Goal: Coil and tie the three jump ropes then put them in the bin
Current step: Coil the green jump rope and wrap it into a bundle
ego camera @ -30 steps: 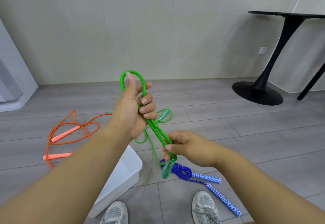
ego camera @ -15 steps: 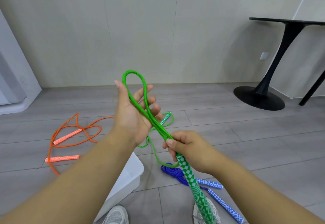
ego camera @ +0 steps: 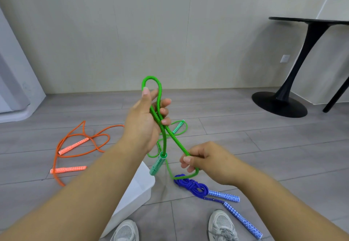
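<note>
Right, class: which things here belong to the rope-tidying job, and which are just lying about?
Part of the job:
green rope, held in left hand and right hand
orange rope
blue rope
white bin

Just there:
black table
wall socket
shoes

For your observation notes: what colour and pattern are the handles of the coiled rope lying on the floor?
Blue with white diamonds, on the blue rope's handles, clearest in the head view.

White bin mostly behind the left forearm; black table (right side) cut off.
</note>
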Motion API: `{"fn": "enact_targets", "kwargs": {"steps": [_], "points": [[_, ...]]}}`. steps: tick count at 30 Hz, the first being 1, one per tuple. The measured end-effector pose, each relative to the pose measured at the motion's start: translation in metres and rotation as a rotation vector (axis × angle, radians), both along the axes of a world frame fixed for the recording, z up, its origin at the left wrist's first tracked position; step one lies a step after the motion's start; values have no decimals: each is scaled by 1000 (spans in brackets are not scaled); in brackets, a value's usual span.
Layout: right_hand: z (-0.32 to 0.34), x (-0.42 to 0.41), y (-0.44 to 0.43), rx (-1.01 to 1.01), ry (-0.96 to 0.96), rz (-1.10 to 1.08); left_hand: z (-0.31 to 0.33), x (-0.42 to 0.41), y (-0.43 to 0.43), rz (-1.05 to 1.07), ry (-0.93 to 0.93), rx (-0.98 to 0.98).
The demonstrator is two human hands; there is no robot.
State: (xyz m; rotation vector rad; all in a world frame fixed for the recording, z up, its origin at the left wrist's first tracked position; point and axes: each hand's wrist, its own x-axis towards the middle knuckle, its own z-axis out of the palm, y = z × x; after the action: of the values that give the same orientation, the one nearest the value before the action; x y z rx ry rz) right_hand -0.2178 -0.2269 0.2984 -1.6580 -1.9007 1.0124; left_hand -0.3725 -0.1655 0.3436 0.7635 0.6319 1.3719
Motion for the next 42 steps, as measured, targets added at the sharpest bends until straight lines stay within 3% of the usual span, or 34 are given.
{"fn": "enact_targets", "kwargs": {"steps": [8, 15, 23, 30, 36, 42], "points": [[-3, 7, 0, -48, -62, 15, 5, -3, 0, -23, 1, 0], [-2, 6, 2, 2, 144, -16, 6, -6, 5, 13, 74, 3], [-5, 37, 4, -34, -64, -48, 13, -30, 16, 207, 137, -27], [-3, 55, 3, 63, -217, -188, 3, -32, 16, 168, 259, -17], [17, 42, -7, 331, -147, -131, -11, -23, 9, 133, 542, 4], [32, 8, -4, 332, 87, -94, -18, -3, -3, -44, 666, 56]]}}
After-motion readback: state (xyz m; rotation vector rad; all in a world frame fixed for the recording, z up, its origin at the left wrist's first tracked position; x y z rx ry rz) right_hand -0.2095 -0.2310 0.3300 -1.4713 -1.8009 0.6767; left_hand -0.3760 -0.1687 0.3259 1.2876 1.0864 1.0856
